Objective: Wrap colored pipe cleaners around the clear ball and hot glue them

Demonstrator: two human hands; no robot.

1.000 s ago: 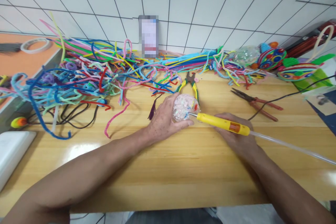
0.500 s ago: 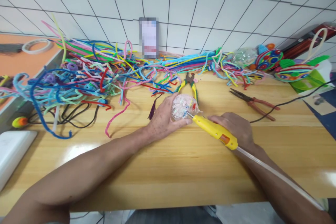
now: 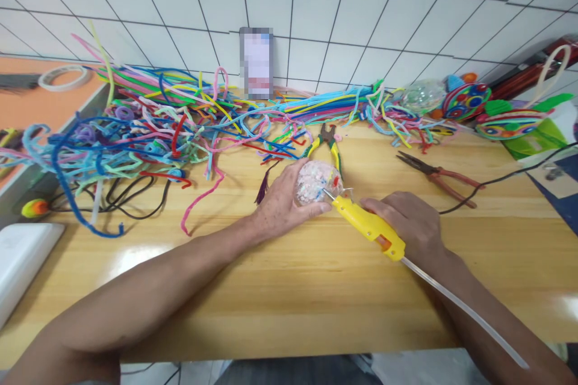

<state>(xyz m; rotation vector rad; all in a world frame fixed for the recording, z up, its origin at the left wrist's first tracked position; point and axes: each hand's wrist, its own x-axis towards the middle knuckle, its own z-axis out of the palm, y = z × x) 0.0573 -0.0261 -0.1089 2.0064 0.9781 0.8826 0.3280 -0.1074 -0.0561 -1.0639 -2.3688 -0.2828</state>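
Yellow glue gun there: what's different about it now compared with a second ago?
The rear of the glue gun has swung toward the picture's bottom, its clear stick with it. Nothing was grabbed or released: the right hand keeps the gun, the left hand the whitish ball.

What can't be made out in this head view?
Head view:
Left side of pale ball: covered by left hand.
Handle of yellow glue gun: covered by right hand.
Display of phone: pixelated.
White object: cut off by left edge.
Whether nozzle touches ball: too small to tell.
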